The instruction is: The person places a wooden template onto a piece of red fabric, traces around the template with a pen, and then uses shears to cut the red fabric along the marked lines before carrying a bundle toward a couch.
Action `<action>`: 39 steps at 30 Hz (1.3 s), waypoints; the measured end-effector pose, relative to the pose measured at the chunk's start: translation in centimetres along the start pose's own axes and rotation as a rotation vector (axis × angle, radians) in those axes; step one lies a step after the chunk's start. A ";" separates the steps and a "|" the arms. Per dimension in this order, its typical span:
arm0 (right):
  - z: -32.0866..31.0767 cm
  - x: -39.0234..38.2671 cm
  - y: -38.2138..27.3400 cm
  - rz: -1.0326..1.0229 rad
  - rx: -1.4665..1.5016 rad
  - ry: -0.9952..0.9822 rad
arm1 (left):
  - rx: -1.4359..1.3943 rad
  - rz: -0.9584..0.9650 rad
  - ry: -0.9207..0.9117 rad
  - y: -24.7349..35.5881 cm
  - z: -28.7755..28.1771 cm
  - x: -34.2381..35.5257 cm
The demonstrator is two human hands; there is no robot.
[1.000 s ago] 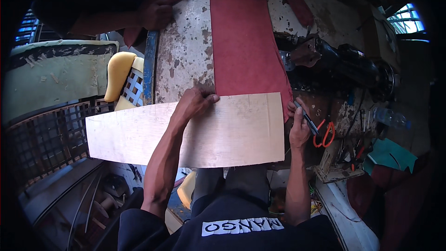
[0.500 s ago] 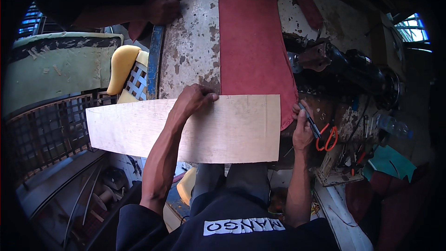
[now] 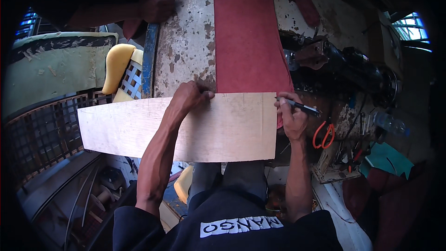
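Observation:
A long pale wooden board [image 3: 232, 128] with small pencil-like marks lies across the near end of a red material sheet [image 3: 246, 37], which rests on the worn, paint-flecked table [image 3: 183, 46]. My left hand [image 3: 188, 95] grips the board's far edge, left of the board's middle, with fingers curled and partly hidden. At the board's right end, my right hand [image 3: 290, 116] holds a dark pen [image 3: 299, 104], its tip at the board's upper right corner. Orange-handled scissors [image 3: 324, 137] lie just to the right of that hand.
A black sewing machine [image 3: 348, 72] sits at right, near a plastic bottle [image 3: 390, 123] and tools. A co-worker's hands [image 3: 160, 7] work on red material at upper left. A yellow padded piece [image 3: 116, 65] and a pale green panel [image 3: 55, 65] stand at left, teal material [image 3: 388, 160] at lower right.
My right hand has moved a little left and turned the pen, bringing its tip to the board's corner. My left hand stays on the board, which has shifted slightly within the view.

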State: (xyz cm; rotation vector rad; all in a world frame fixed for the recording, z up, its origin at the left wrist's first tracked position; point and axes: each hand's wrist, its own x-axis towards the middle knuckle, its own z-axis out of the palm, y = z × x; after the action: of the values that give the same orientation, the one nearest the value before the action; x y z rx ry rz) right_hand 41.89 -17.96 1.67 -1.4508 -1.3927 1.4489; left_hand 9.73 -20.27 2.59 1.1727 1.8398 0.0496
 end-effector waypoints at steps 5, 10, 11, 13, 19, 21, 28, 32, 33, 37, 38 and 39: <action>3.6 3.7 -1.0 -0.057 -0.064 -0.148 | 0.006 0.025 -0.014 0.3 0.0 0.2; 5.2 5.8 0.0 -0.038 -0.190 -0.257 | 0.015 0.007 -0.008 0.0 0.1 0.2; 5.1 5.8 0.2 -0.039 -0.192 -0.259 | 0.014 0.024 -0.008 -0.1 0.2 0.3; 5.1 5.8 0.1 -0.105 -0.242 -0.272 | 0.011 0.040 -0.002 -0.3 0.1 0.3; 5.3 5.8 -0.2 -0.140 -0.300 -0.315 | -0.019 0.025 -0.016 -0.2 0.0 0.1; 5.2 5.9 -0.3 -0.142 -0.312 -0.317 | 0.029 0.012 -0.054 0.4 -0.2 0.0; 3.9 2.9 -2.6 -0.499 -0.219 -0.037 | 0.124 0.080 0.010 1.2 -0.8 -3.0; 2.5 -3.9 -6.6 -0.532 -0.488 -0.191 | 0.151 0.201 0.055 4.9 0.0 -12.0; 2.3 -5.4 -6.9 -0.577 -0.567 -0.266 | 0.213 0.312 0.084 5.7 0.4 -13.9; 2.4 -13.3 -4.2 -0.339 -0.246 -0.395 | 0.489 0.491 0.111 8.8 3.5 -19.7; 1.7 -15.4 -2.4 -0.338 -0.213 -0.385 | 0.551 0.547 0.110 9.4 4.3 -20.4; 0.8 -17.6 -1.2 -0.343 -0.222 -0.349 | 0.616 0.597 0.108 10.1 5.2 -21.3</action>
State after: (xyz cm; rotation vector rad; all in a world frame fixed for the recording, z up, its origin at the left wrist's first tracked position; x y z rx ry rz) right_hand 43.95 -34.54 7.38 -1.0432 -1.9627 1.3979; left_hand 22.99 -32.44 18.64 2.1608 1.5707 -0.1278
